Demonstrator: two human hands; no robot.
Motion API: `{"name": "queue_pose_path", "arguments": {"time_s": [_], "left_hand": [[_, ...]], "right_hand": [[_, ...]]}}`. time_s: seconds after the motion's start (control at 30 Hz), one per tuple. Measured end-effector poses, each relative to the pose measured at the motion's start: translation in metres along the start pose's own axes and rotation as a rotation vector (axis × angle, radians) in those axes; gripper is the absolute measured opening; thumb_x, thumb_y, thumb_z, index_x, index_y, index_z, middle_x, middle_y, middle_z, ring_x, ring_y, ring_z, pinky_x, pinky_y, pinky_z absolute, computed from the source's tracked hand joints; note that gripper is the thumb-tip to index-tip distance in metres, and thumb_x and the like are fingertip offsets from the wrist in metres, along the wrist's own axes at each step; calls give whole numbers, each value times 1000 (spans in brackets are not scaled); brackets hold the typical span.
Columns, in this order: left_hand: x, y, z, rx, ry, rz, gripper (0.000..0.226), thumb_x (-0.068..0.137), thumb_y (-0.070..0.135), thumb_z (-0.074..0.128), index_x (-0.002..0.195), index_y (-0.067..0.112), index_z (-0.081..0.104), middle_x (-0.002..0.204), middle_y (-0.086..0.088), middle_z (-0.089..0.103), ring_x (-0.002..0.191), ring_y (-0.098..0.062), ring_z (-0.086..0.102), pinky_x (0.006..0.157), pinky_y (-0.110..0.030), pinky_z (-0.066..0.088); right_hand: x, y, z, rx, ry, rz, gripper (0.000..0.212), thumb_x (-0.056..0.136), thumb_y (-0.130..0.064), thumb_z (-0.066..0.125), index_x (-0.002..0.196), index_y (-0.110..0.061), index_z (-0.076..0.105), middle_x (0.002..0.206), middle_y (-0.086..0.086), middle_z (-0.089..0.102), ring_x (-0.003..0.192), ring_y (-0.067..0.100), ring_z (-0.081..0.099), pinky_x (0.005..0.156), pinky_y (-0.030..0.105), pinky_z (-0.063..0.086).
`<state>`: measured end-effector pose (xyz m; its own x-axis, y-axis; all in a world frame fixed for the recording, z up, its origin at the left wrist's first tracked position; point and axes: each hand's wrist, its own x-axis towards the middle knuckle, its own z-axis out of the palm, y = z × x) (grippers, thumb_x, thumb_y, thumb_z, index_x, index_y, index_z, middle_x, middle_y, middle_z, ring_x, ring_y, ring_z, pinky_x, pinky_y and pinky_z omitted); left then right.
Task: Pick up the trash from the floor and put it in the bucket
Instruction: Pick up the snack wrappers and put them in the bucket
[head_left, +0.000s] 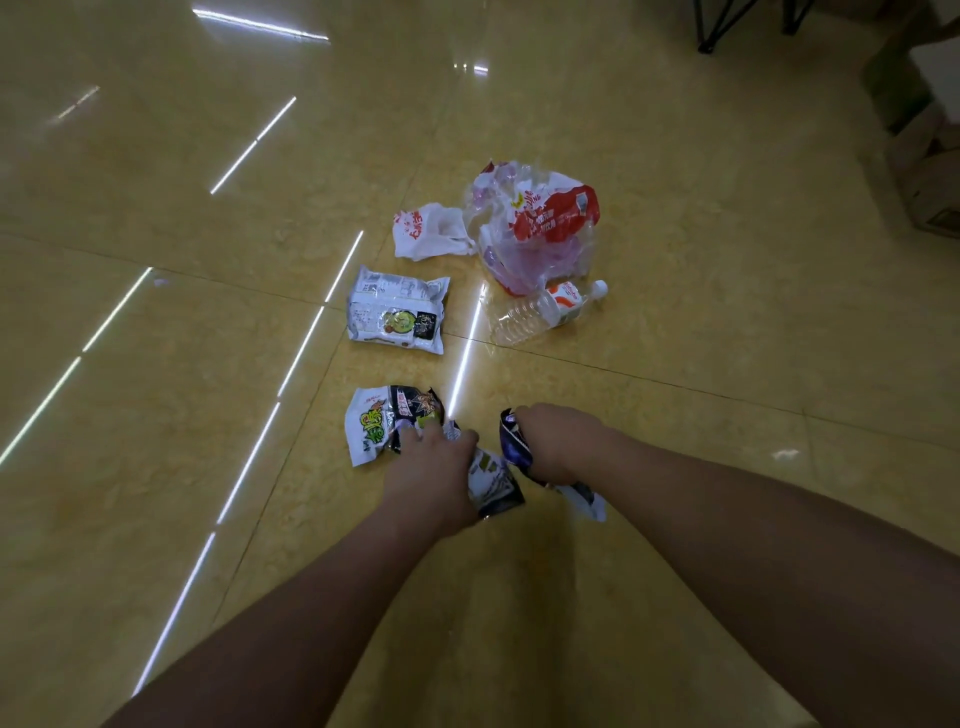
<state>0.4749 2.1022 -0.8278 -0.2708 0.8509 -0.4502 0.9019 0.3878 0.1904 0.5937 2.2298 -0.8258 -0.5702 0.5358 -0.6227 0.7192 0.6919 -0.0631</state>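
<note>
Both bare forearms are reaching down over the glossy yellow floor (727, 364). The left hand (431, 467) is clutching a crumpled black-and-white wrapper (496, 486), and its fingertips (420, 435) are touching a green-and-black snack wrapper (382, 423) lying on the tiles. Just beside it, the right hand (556, 441) is gripping a dark purple wrapper (514, 441). Farther out, a white packet (397, 317), a clear bottle (540, 312), a small white bag (426, 231) and a red-and-clear plastic bag (535, 223) are lying close together on the floor.
</note>
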Motion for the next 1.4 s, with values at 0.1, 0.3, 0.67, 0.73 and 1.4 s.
{"name": "queue_pose_path", "arguments": {"time_s": [0.1,0.3,0.67,0.73,1.4], "left_hand": [[-34,1,-56,-33,17,-31,80,74,49,71,141,31,31,139,-14,31,130,-41,27,85,-48,49],[-104,11,-182,-66,85,-60,79,72,49,73,138,33,32,129,-7,34,119,-33,31,68,-37,45],[-250,20,-427,-85,188,-86,86,73,52,70,144,36,23,135,-3,30,119,-27,29,74,-36,50],[-276,17,-469,-76,229,-88,85,73,53,69,143,37,23,137,-1,29,120,-26,29,76,-35,51],[-422,-78,-674,22,502,-56,90,71,57,71,146,39,25,143,-1,30,125,-25,28,77,-35,55]], "right_hand": [[-38,-7,-41,4,15,-24,56,84,-25,69,132,-14,43,123,8,51,107,28,57,86,43,53],[-121,-27,-151,10,47,-61,58,84,-27,70,133,-15,41,122,8,49,109,31,57,86,44,53],[-281,-72,-373,-31,87,-87,66,85,-24,69,141,-18,35,132,8,47,114,31,56,88,43,52],[-310,-85,-411,-34,115,-95,66,86,-22,68,142,-17,33,134,9,47,115,31,56,87,42,52],[-434,-237,-612,-161,355,-213,63,88,-24,68,141,-15,36,124,10,48,107,33,57,73,38,45]]}}
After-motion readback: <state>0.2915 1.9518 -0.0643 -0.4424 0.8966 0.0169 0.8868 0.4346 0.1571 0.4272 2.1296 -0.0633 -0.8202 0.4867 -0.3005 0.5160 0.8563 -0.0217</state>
